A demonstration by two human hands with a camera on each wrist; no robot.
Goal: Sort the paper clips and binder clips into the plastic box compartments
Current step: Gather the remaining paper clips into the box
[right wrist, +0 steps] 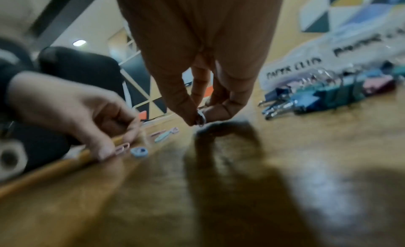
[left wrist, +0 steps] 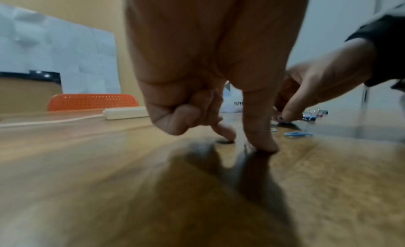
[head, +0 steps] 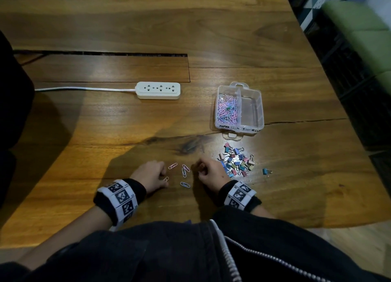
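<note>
Right hand (head view): right hand (head: 208, 171) low on the brown wooden table (head: 296, 176), fingers curled toward the loose clips; what it grips is not resolvable from here.
Left hand (head view): left hand (head: 151, 173) on the table, fingers curled, thumb tip at a small pink wire paper clip (head: 166, 179).
Box (head view): clear plastic two-compartment box (head: 259, 104) stands beyond the hands; left compartment holds a heap of pink and blue paper clips (head: 227, 109); right compartment appears bare.
Remaining paper clips (head view): a few loose pink and blue wire paper clips (head: 184, 171) lie between the hands.
Binder clips (head view): pile of small multicoloured metal binder clips (head: 237, 161) lies just right of the right hand, near the box; one blue binder clip (head: 266, 171) lies apart.
Left wrist view: index finger and thumb tips press down on the table; whether the clip is pinched cannot be told.
Right wrist view: thumb and forefinger pinch a pale wire paper clip (right wrist: 201, 119) just above the table.
Progress (judgement): paper clips mostly sorted, a handful left; binder clip stage not yet begun.
</note>
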